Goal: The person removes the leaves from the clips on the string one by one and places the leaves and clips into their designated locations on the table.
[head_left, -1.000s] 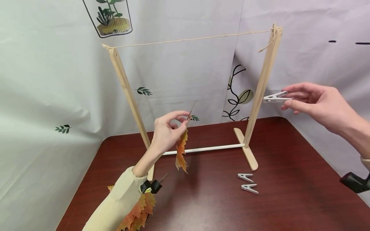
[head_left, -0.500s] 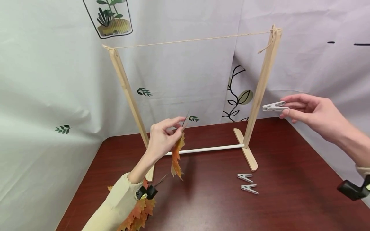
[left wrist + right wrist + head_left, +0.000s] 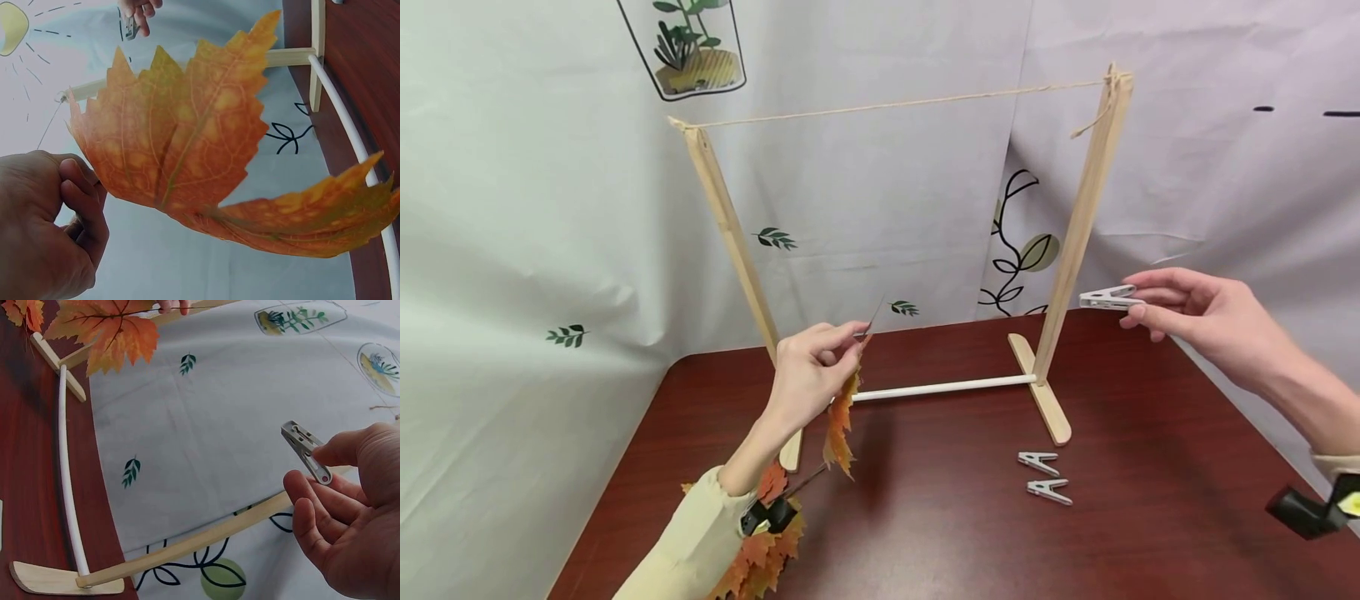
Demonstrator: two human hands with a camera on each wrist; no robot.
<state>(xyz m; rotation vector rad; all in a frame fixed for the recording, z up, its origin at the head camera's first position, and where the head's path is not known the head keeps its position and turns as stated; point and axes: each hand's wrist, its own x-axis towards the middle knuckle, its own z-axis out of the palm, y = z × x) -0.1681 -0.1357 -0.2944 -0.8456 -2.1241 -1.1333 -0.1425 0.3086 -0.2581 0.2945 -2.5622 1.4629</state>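
Between thumb and fingers my left hand (image 3: 808,371) pinches an orange-yellow artificial maple leaf (image 3: 181,137) near its stem. The leaf (image 3: 841,425) hangs below that hand, in front of the left post, its thin stem pointing up. On the right, my right hand (image 3: 1198,321) pinches a grey clothespin (image 3: 1108,297) by its handle end. In the right wrist view the clothespin (image 3: 305,450) sits between thumb and fingers, touching nothing else. Both hands are well below the twine (image 3: 895,104), which is strung between two wooden posts (image 3: 1086,217).
Two more grey clothespins (image 3: 1047,490) lie on the dark red table (image 3: 940,533). A pile of maple leaves (image 3: 763,558) lies at the left front, partly under my left forearm. A white rod (image 3: 947,387) joins the stand's wooden feet (image 3: 1048,412). Patterned cloth (image 3: 880,208) hangs behind.
My left hand has moved down and left with the leaf. My right hand has come down, carrying the clothespin. The two clothespins on the table stay put.
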